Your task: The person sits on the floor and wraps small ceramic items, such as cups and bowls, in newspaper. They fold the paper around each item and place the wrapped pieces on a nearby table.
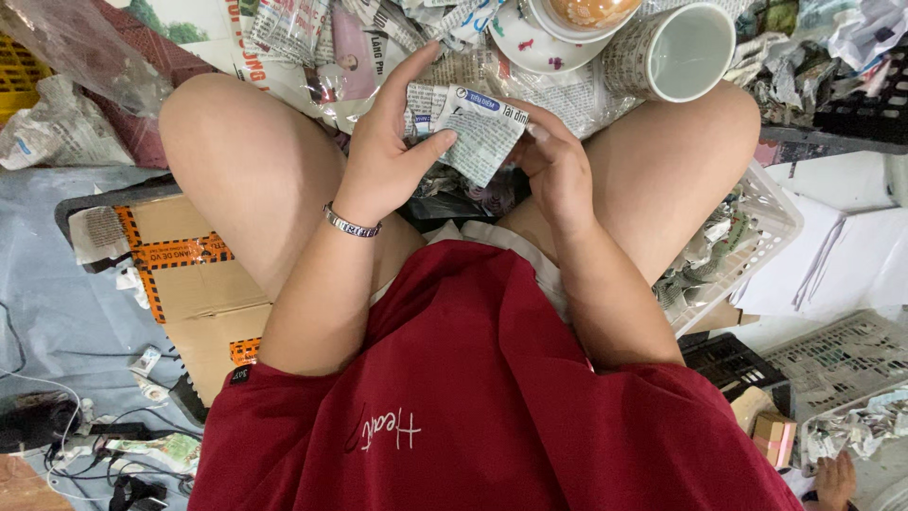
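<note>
Person sat cross-legged, head view straight down over the lap. Left hand (383,151) was raised between the knees, wrist bent back, fingers extended upward and thumb pushed out to the right, pinching the left edge of a crumpled newspaper sheet (478,128) between thumb and fingers. A silver bracelet (352,224) sat on that wrist. Right hand (556,170) came in from the right with forearm angled down toward the lap, fingers curled inward and closed over the sheet's right edge; whether anything was wrapped inside the paper could not be told. The sheet was held in the air just above the lap, between both hands, touching both.

Ahead of the hands, on spread newspaper, a white mug (676,52) lay on its side with its mouth facing the camera, beside a floral saucer (530,45). A white plastic basket (766,213) with paper scraps sat by the right thigh, a flattened cardboard box (184,279) with orange tape by the left. Red shirt (492,397) filled the lower frame
</note>
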